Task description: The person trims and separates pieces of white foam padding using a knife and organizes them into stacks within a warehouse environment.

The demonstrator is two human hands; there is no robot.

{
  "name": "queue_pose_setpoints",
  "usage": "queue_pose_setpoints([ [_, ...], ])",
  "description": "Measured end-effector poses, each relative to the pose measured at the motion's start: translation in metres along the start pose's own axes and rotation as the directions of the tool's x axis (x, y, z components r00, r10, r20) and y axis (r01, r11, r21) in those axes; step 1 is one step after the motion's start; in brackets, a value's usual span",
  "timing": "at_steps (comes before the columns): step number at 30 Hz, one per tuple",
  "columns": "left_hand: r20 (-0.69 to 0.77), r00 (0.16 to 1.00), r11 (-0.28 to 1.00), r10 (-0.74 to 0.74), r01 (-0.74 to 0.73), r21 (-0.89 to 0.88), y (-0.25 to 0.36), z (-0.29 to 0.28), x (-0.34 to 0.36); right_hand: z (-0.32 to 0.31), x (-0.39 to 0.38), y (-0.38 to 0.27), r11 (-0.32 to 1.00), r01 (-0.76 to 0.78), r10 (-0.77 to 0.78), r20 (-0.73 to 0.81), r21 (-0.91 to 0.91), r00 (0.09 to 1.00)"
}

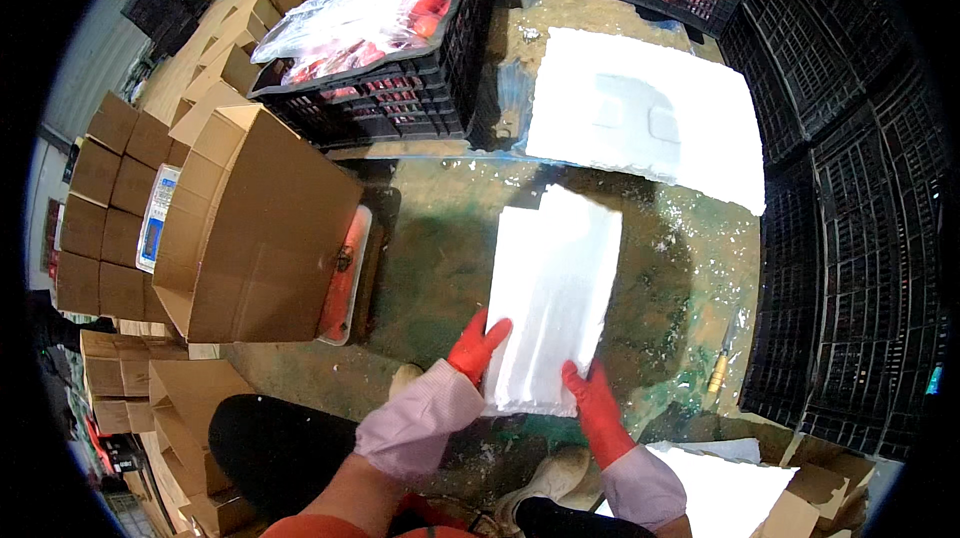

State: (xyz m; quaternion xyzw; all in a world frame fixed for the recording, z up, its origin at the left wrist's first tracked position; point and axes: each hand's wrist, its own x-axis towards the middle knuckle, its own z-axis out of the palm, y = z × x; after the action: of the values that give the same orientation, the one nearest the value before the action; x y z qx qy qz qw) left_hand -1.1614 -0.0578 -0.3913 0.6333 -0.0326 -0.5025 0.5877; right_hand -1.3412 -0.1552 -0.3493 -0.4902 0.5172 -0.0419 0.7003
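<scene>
Both my hands wear red gloves and hold a white foam-like sheet, folded into a long piece with a ragged far edge. My left hand pinches its near left edge, the thumb lying on top. At the near right corner, my right hand grips the same sheet, its fingers partly hidden. Farther off to the right, a second, wider white sheet lies on the floor with a torn edge and a pressed-in outline. An open cardboard carton stands to my left on a scale with a red platform.
A black crate with red items under clear plastic stands ahead. Stacked black crates line the right side. A yellow-handled tool lies on the floor among white crumbs. More cartons are at left; white sheets at lower right.
</scene>
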Motion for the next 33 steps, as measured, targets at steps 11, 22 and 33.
queue_pose_setpoints([
  [11,-0.033,0.915,0.916,0.402,-0.402,-0.006,0.217,0.023,0.103,-0.024,0.080,-0.210,0.755,0.621,-0.596,-0.171,0.211,0.784],
  [22,-0.079,0.995,0.993,0.056,-0.047,0.111,0.107,-0.021,0.119,-0.101,0.162,-0.064,0.780,0.116,-0.009,-0.174,0.616,0.985],
  [33,0.262,0.881,0.773,0.393,-0.471,0.424,0.162,0.028,0.191,-0.115,0.271,-0.168,0.541,0.268,-0.107,-0.251,0.797,0.962],
])
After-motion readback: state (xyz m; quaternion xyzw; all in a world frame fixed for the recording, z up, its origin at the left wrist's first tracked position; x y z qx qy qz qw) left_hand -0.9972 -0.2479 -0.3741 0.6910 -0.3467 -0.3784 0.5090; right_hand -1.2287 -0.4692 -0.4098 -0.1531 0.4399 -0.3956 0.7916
